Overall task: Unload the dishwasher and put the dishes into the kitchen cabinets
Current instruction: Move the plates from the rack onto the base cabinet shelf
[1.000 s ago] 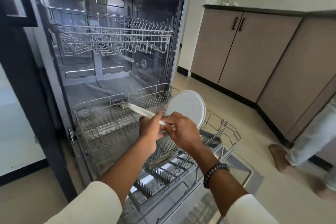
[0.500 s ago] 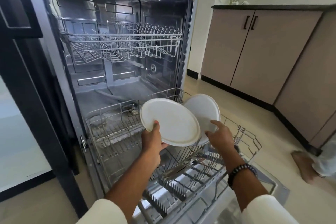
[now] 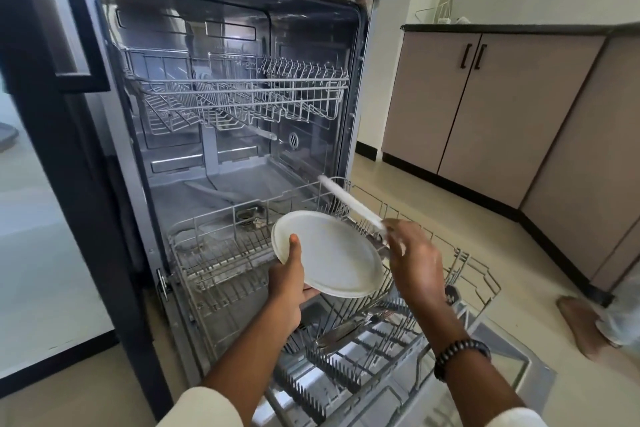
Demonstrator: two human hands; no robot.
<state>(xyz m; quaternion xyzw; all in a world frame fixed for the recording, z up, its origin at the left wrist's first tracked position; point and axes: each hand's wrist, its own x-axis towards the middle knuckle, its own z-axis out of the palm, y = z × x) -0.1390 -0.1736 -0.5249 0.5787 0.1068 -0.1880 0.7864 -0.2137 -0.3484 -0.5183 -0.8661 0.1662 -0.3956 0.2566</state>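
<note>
Bright daylight, strongest from the 9 o'clock side, where the pale floor washes out; glare streaks on the dishwasher (image 3: pixel 221 87) steel interior walls toward 12 o'clock. Motion blur smears the right hand (image 3: pixel 417 262) and the white plate (image 3: pixel 349 199) edge it holds, just right of centre. Wide-angle distortion bows the cabinets (image 3: pixel 485 107) at 3 o'clock and the dark frame at 9 o'clock; soft focus at 4 o'clock.
</note>
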